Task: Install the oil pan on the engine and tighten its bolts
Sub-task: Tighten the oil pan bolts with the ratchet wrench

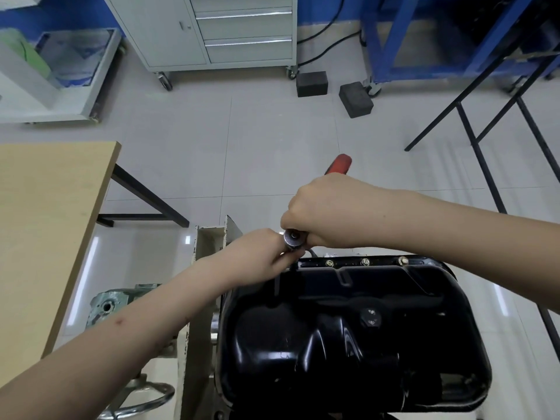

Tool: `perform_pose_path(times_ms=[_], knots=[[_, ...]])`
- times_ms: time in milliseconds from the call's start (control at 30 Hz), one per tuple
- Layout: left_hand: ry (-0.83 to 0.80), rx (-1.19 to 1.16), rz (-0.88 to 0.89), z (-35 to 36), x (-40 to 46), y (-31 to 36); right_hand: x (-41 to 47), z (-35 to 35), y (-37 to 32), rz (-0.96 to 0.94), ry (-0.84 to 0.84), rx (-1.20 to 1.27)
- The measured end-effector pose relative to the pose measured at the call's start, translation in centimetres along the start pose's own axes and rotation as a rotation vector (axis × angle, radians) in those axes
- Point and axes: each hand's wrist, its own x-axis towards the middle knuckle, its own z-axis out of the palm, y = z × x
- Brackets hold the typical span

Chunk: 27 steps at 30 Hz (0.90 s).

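Both hands work at the far left corner of the black oil pan (348, 328): right hand (330, 210) clenched round the red-handled ratchet (293, 237), left hand (260, 253) pinching its socket below the head. Three bolts (365, 262) line the pan's far edge.

Legible text, labels, brands, numbers, signs: none. You have no readable marking on any surface in your head view at this moment.

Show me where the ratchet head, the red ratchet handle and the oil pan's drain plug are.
Ratchet head (294, 238), head view: on its round chrome top.
Red ratchet handle (341, 162), head view: on the red end showing beyond the right hand.
Drain plug (371, 317), head view: on the bolt head in the black pan.
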Motion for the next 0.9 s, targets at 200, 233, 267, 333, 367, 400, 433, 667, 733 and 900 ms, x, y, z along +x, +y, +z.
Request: perform_pose_path(times_ms=[200,233,267,333,367,400,433,667,733,900], knots=[[0.064,-0.099,-0.092,0.3,-0.3,-0.3,-0.8,1.2,-1.3,0.231,0.048,0.207],[0.089,-0.095,-0.105,0.3,-0.3,-0.1,-1.0,1.4,-1.8,0.266,0.051,0.254],[0.114,-0.093,-0.116,0.3,-0.3,0.2,-1.1,1.6,-2.1,0.288,0.058,0.286],[0.147,-0.096,-0.124,0.3,-0.2,0.5,-1.1,1.7,-2.2,0.31,0.078,0.313],[0.152,-0.111,-0.122,0.3,-0.2,0.5,-1.0,1.7,-1.9,0.306,0.091,0.312],[0.145,-0.117,-0.121,0.2,-0.2,0.4,-0.9,1.7,-1.6,0.29,0.094,0.291],[0.125,-0.105,-0.12,0.2,-0.3,0.3,-0.7,1.6,-1.1,0.259,0.084,0.26],[0.047,-0.015,-0.065,0.5,0.1,0.2,-0.3,0.5,0.3,-0.048,-0.025,0.08],[0.037,-0.004,-0.07,0.4,0.1,0.2,-0.2,0.5,0.2,-0.022,-0.007,0.015],[0.036,-0.065,-0.077,0.5,-0.2,0.2,-0.7,0.8,-0.6,0.112,0.037,0.054]])
